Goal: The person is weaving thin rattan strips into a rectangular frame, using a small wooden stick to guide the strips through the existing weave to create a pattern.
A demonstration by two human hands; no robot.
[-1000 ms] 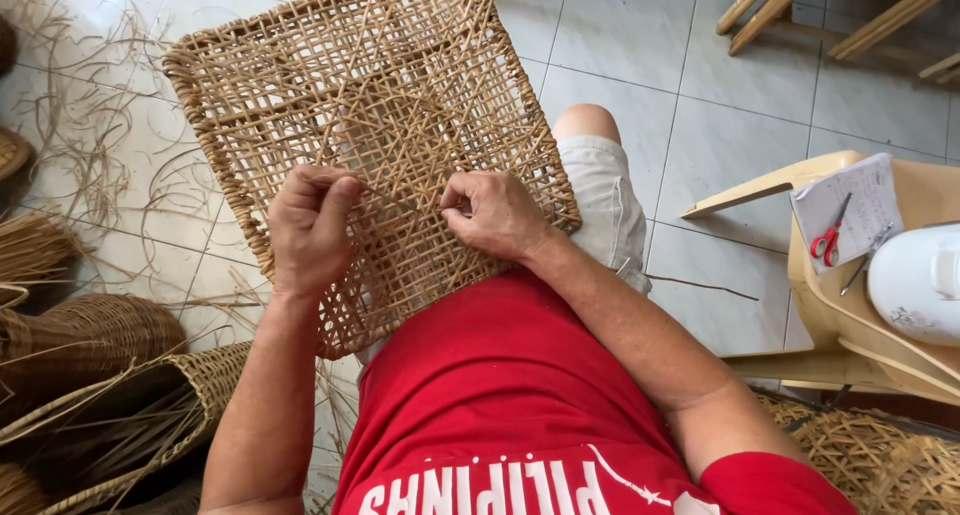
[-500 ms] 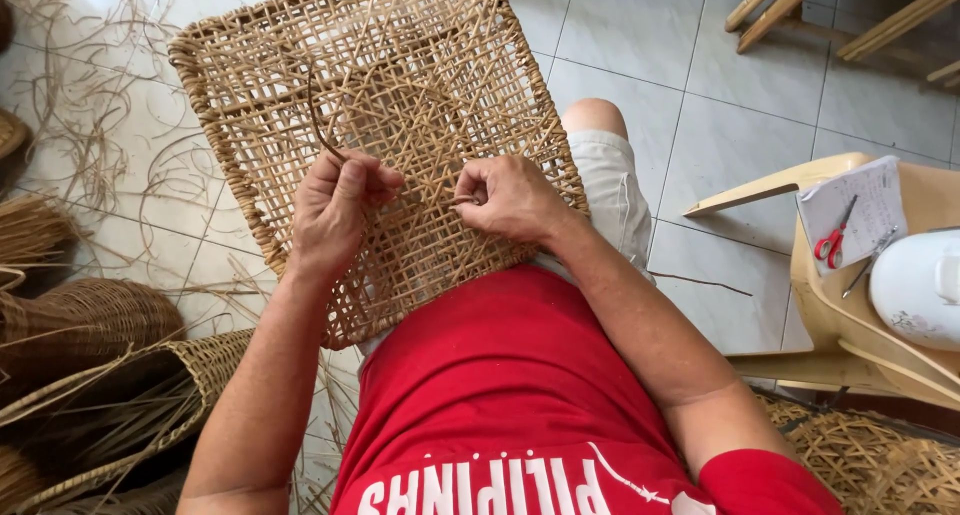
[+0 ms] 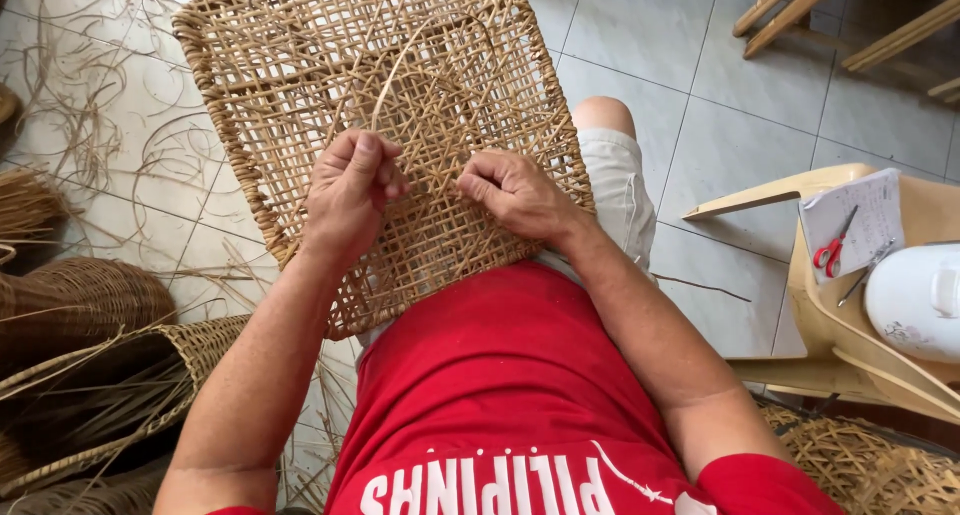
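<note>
A square woven rattan panel (image 3: 385, 125) is resting on the person's lap, tilting away toward the far floor, its near edge lying against the red shirt (image 3: 500, 395). A loose pale strand (image 3: 392, 75) is rising from the weave near the panel's middle, its long axis running near-to-far with a slight lean to the right. The left hand (image 3: 350, 190) is sitting right at the strand's near end, fingers curled together and pinching it against the thumb, so the strand is extending far and upward from the grip. The right hand (image 3: 515, 193) is lying just to the right on the weave, thumb and forefinger closing in a pinch at the mesh (whether a strand is actually caught between them cannot be told). The left hand is the nearer of the two to the loose strand.

Round about, stray cane strips (image 3: 110, 125) are littering the tiled floor (image 3: 700, 95) on the left, and finished baskets (image 3: 110, 365) are lying at the near left. On the right a beige plastic chair (image 3: 790, 265) is carrying red-handled scissors (image 3: 832, 250), a sheet of paper (image 3: 865, 215) and a white container (image 3: 915, 300). Nothing is standing between the hands and the strand.
</note>
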